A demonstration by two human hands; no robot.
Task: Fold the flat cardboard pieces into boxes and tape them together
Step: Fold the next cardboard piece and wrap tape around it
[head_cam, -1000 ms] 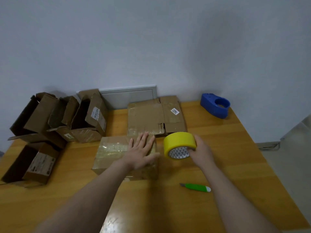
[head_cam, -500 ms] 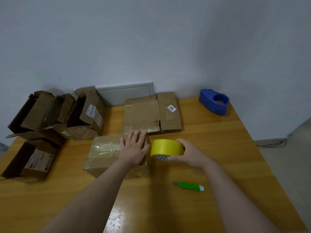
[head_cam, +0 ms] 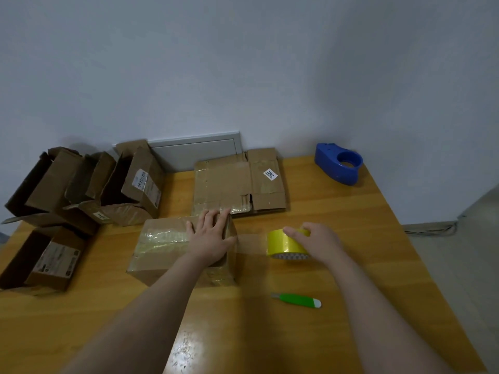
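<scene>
A closed cardboard box (head_cam: pixel 164 247) lies in the middle of the wooden table (head_cam: pixel 337 211), with clear tape along its top. My left hand (head_cam: pixel 210 236) presses flat on the box's right end, fingers straight. My right hand (head_cam: pixel 318 242) grips a yellow tape roll (head_cam: pixel 283 242) to the right of the box. A clear strip of tape (head_cam: pixel 251 242) stretches from the roll to the box's right edge. A flat cardboard piece (head_cam: pixel 237 184) with a white label lies behind the box.
Several open cardboard boxes (head_cam: pixel 81 184) crowd the table's left side. A green utility knife (head_cam: pixel 298 300) lies near the front right. A blue tape dispenser (head_cam: pixel 339 163) stands at the back right corner, by the wall.
My right hand has pulled the yellow roll to the right, away from the box, drawing out a strip of tape. My left hand stays pressed on the box.
</scene>
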